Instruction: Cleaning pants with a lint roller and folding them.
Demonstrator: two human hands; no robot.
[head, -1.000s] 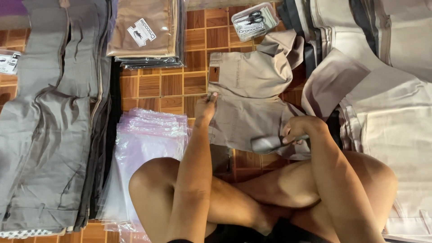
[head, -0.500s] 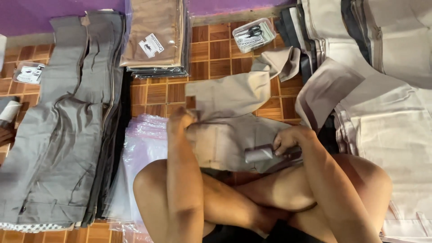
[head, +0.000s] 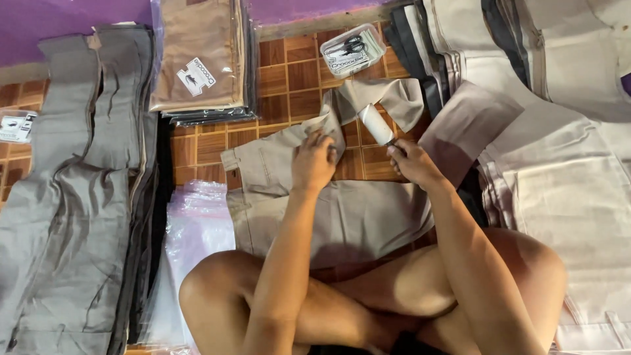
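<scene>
A person sits cross-legged on a brown tiled floor (head: 289,75), and a pair of beige trousers (head: 355,217) lies spread on the tiles just in front of the knees, waistband toward the left. The left hand (head: 314,161) rests on the upper part of the trousers, fingers curled down and pinching a raised fold of the cloth near the seat. The right hand (head: 411,161) is just to the right of it, over the trousers' upper edge, closed around the handle of a lint roller (head: 376,123) whose pale cylinder tilts up and away from the knuckles, above a bunched trouser leg. The two hands are near each other but apart.

To the left of the trousers a stack of clear plastic bags (head: 197,230) lies on the floor, touching the person's left knee. Farther left lies a pile of grey trousers (head: 72,197), laid lengthwise. At the top, a stack of bagged tan garments (head: 197,59) sits against a purple wall (head: 59,16). Near it, toward the right, a small clear box (head: 351,49) holds scissors. The right side is covered by overlapping piles of cream and light beige trousers (head: 565,184), with some darker pieces between them near the top.
</scene>
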